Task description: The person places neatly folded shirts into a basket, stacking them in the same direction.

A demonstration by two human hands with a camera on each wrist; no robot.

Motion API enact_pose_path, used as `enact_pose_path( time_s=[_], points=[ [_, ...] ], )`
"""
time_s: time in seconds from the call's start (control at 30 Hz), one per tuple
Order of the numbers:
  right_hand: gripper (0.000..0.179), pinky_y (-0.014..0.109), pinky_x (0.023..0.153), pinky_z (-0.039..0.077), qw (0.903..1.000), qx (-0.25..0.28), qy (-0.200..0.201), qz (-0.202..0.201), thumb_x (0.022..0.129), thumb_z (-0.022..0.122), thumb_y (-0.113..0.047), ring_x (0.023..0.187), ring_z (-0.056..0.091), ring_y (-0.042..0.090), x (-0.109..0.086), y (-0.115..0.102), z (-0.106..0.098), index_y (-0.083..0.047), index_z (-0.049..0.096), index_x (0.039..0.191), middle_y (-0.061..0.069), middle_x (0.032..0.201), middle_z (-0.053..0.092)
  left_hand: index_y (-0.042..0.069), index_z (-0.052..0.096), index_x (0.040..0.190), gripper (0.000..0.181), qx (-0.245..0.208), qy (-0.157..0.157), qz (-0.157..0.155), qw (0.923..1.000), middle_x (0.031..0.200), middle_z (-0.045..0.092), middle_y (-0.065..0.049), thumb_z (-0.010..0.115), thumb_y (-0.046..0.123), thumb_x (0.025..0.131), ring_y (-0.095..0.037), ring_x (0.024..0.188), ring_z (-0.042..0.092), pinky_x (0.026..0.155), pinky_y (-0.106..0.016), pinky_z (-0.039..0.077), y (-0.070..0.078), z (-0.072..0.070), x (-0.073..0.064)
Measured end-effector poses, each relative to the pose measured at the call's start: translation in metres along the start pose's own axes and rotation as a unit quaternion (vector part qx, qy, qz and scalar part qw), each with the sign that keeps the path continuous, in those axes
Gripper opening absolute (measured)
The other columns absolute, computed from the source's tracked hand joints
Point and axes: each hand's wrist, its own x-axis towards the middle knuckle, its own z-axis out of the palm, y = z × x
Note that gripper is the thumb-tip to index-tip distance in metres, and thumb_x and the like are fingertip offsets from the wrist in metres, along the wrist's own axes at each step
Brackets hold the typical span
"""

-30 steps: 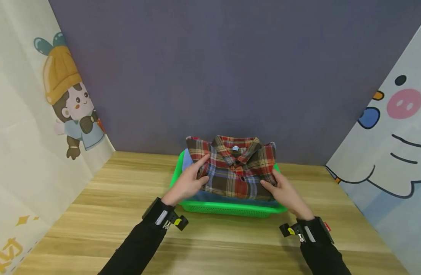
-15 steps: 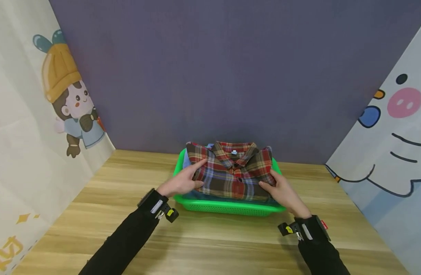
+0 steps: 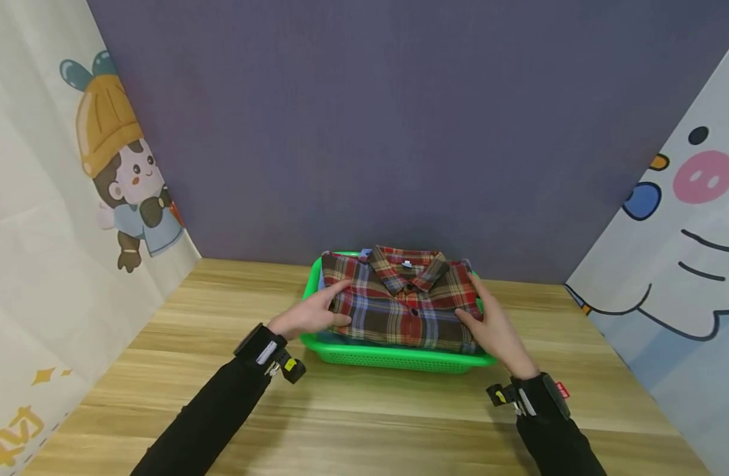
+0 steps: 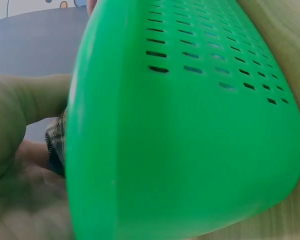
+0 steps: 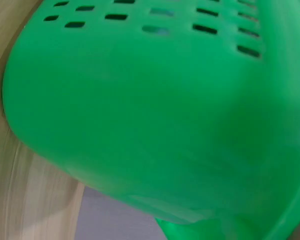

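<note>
A folded plaid shirt [image 3: 394, 317] in red, brown and blue lies collar up in a green plastic basket [image 3: 400, 359]. My left hand [image 3: 305, 316] is at the shirt's left side, its index finger and thumb extended against the cloth. At the right side, my right hand [image 3: 496, 330] has its thumb on the shirt and its fingers stretched along the edge. Some blue cloth shows beneath the shirt. The left wrist view has the basket's wall [image 4: 190, 145] in front of part of the hand. In the right wrist view the basket's wall [image 5: 125, 110] fills most of the picture.
The basket stands on a wood-grain table [image 3: 364, 423], near its back edge. A dark grey panel [image 3: 376, 132] rises behind. Cartoon-printed sheets flank the table, the left sheet [image 3: 37, 198] and the right sheet [image 3: 697, 264].
The shirt has settled lower in the basket. My left hand has drawn back slightly to the left and down, while my right fingers have straightened upward along the shirt's edge.
</note>
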Motion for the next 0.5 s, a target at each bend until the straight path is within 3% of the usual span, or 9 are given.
enact_pose_path(
  time_s=[0.1,0.17,0.3,0.4,0.5],
  points=[
    [0.060,0.062,0.086,0.043,0.9986,-0.050,0.000,-0.013,0.094,0.058,-0.019,0.119,0.038,0.052,0.0011,0.0011,0.0008,0.002,0.032,0.145,0.038,0.141,0.031,0.015,0.015,0.152,0.082,-0.001,0.001,-0.007,1.0000,0.157,0.013,-0.016,0.065,0.012,0.087,-0.031,0.140,0.013,0.110,-0.058,0.023,0.0002,-0.0005,0.0004],
    [0.057,0.068,0.092,0.038,0.9968,-0.079,-0.007,-0.007,0.094,0.058,-0.018,0.121,0.035,0.054,0.0015,0.0007,0.0016,0.007,0.037,0.140,0.040,0.140,0.030,0.011,0.012,0.152,0.085,0.008,0.006,-0.018,0.9998,0.157,0.011,-0.017,0.067,0.014,0.087,-0.031,0.140,0.012,0.111,-0.057,0.022,0.0002,-0.0011,0.0008],
    [0.057,0.066,0.086,0.043,0.9941,-0.108,-0.006,-0.001,0.093,0.059,-0.017,0.114,0.042,0.053,0.0016,-0.0008,0.0039,0.009,0.038,0.139,0.041,0.140,0.028,0.001,0.008,0.150,0.089,0.087,0.050,-0.008,0.9949,0.155,0.013,-0.023,0.067,0.024,0.088,-0.035,0.139,0.011,0.112,-0.055,0.022,0.0016,-0.0025,0.0016],
    [0.059,0.063,0.080,0.044,0.9910,-0.130,0.016,-0.025,0.091,0.061,-0.016,0.108,0.044,0.052,0.0016,-0.0008,0.0051,0.004,0.038,0.141,0.038,0.141,0.028,0.000,0.010,0.150,0.088,0.155,0.094,0.007,0.9835,0.153,0.016,-0.027,0.065,0.030,0.089,-0.038,0.139,0.012,0.110,-0.056,0.025,0.0040,-0.0031,0.0016],
    [0.060,0.067,0.084,0.038,0.9859,-0.156,0.024,-0.055,0.093,0.060,-0.022,0.115,0.036,0.052,0.0015,0.0024,0.0061,-0.003,0.035,0.145,0.032,0.147,0.025,0.001,0.015,0.150,0.083,0.185,0.116,0.014,0.9757,0.153,0.013,-0.030,0.065,0.030,0.089,-0.039,0.138,0.013,0.108,-0.058,0.028,0.0037,-0.0028,0.0012]
  ],
)
